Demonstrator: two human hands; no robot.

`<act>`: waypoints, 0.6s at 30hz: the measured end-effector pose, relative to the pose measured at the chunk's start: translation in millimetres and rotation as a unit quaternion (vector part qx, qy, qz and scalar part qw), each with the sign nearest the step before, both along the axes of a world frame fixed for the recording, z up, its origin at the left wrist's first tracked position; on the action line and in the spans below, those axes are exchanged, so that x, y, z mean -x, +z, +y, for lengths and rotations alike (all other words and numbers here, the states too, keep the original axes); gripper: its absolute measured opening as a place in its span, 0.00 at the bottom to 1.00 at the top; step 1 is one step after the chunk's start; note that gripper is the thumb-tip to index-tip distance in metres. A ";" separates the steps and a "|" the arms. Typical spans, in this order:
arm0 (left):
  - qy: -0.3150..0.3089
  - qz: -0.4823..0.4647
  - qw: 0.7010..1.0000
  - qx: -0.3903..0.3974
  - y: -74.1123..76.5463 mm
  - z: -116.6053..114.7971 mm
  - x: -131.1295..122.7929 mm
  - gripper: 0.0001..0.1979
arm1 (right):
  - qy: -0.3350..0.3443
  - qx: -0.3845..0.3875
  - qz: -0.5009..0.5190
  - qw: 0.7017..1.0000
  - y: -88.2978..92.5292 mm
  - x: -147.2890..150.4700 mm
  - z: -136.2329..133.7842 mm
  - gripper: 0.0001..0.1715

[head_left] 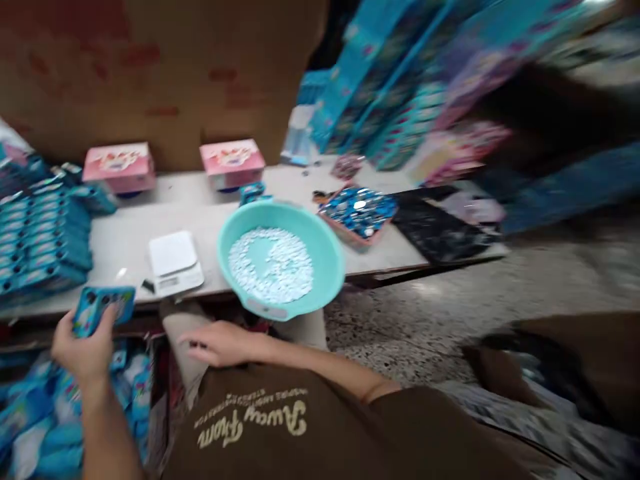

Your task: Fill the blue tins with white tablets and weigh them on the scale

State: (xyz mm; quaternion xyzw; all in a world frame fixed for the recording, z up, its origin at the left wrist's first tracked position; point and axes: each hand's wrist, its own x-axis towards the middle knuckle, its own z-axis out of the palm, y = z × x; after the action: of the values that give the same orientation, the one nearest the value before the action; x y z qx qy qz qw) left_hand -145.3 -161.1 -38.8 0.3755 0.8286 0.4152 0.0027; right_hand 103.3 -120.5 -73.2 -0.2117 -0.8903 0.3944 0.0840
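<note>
My left hand is raised at the lower left, its fingers closed on a small blue packet. My right hand lies on my knee in front of the table edge, fingers stretched out to the left; a small dark speck sits by the fingertips and I cannot make it out. Just beyond that hand a teal basin hangs partly over the table edge, with a layer of small white pieces inside. A white scale stands to the basin's left.
Stacks of blue packets fill the table's left end; more lie in a box below. Two pink boxes stand against a cardboard wall. A tray of blue packets and a black sheet lie to the right, blurred blue cartons behind.
</note>
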 end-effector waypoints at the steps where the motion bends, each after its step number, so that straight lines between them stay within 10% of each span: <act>1: 0.066 0.010 0.997 -0.030 -7.5 -7.9 3.6 0.26 | -0.017 0.004 -0.060 0.998 -7.9 12.0 -2.4 0.24; 8: 0.072 -0.084 0.992 -0.055 -32.9 -39.3 12.1 0.27 | -0.130 -0.087 -0.266 0.951 -36.6 60.2 16.4 0.38; 18: 0.064 -0.091 0.993 -0.041 -41.2 -45.5 15.5 0.27 | -0.165 -0.072 -0.308 0.934 -39.3 64.2 33.8 0.42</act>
State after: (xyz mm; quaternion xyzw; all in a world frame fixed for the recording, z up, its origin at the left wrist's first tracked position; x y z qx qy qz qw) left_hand -160.8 -206.6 -80.0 0.2825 0.8294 0.4807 0.0359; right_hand 39.0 -86.7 -112.6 -0.4601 -0.8509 0.2257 -0.1154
